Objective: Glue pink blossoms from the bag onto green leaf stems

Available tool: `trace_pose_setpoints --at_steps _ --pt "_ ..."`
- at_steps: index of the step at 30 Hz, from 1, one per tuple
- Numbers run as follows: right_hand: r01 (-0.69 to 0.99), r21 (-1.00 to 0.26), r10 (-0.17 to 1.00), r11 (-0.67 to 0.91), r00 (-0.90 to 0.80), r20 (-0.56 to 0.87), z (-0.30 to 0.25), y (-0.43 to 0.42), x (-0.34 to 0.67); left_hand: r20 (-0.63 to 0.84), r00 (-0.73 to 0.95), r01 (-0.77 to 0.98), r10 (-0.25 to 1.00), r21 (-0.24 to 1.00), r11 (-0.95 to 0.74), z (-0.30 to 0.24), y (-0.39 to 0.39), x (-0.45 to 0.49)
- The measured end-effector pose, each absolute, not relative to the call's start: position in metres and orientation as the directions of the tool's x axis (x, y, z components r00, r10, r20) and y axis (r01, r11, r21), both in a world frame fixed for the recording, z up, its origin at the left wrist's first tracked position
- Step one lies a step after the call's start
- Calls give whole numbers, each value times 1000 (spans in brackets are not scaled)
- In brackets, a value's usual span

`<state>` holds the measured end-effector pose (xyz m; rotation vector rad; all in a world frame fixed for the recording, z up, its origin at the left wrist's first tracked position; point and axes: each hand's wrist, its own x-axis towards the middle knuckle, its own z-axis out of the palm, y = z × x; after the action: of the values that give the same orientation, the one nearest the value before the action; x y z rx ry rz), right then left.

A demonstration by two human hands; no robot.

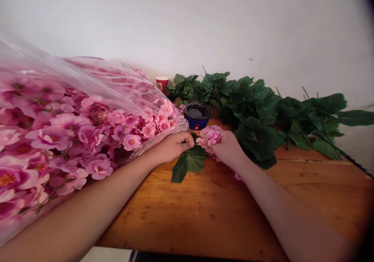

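My right hand [226, 145] is closed around a bunch of pink artificial flowers [213, 137], some petals showing past the fingers. Just left of it, my left hand [178, 144] pinches a sprig of green artificial leaves [193, 161] near its stem. The leaves hang below the fingers, over the wooden table. The two hands are close together, and flowers and leaves meet between them; whether they are joined I cannot tell. Right behind the hands stands a small blue pot [198, 115] with a dark inside and a lit red light on its front.
A large clear plastic bag [96, 84] full of pink flowers [70, 129] fills the left side. Piled green leaf stems [257, 102] run along the back right. A red paper cup [161, 83] stands by the white wall [187, 24]. The wooden table [204, 211] spreads in front.
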<state>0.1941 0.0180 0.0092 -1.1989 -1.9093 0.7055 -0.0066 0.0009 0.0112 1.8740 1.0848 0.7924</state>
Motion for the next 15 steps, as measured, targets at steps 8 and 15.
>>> trace_pose_setpoints --at_steps 8,15 --pt "516 -804 954 295 -210 216 16 13 189 130 407 370 904 881 -294 6 4 -7" --pt "407 -871 958 274 -194 210 7 13 187 138 385 362 913 887 -286 7 3 -5"
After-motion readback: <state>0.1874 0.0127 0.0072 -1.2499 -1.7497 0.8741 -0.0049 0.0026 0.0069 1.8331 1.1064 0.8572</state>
